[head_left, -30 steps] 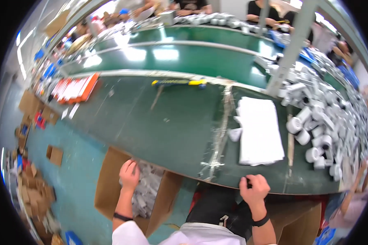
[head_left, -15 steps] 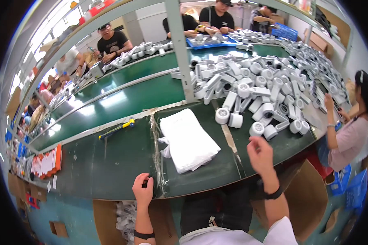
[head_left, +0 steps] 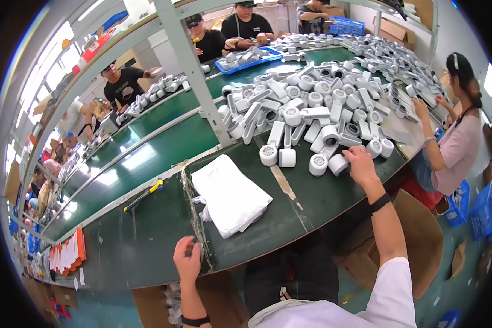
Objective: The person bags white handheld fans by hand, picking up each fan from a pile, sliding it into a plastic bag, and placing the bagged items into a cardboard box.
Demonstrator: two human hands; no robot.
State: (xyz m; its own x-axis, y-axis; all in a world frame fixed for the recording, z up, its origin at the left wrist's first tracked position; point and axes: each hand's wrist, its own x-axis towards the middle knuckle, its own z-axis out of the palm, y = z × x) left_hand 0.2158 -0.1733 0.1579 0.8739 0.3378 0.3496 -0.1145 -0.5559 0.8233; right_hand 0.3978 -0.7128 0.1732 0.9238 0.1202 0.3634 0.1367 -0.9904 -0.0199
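Grey-white handheld devices with round grilled heads, like small fans, lie heaped in a large pile (head_left: 317,101) on the green-topped table. At the pile's near edge my right hand (head_left: 362,165) reaches over, fingers bent and apart, beside a round-headed device (head_left: 338,164); contact is hard to make out. Another device (head_left: 318,164) lies just left of it, grille up. My left hand (head_left: 187,259) hovers by the table's near edge, fingers loosely curved and apart, with nothing visible in it. Between the hands lies a stack of thin white plastic bags (head_left: 229,194).
A yellow-and-black tool (head_left: 143,195) lies left of the bags. Orange-and-white flat pieces (head_left: 67,251) stand at the far left. A metal post (head_left: 194,71) rises behind the bags. Cardboard boxes (head_left: 415,235) are below the table. A co-worker in pink (head_left: 456,147) works at the right.
My view has turned to the right. My right hand has moved forward to the devices at the pile's near edge. The left hand stays near the table edge, its fingers slightly more spread.
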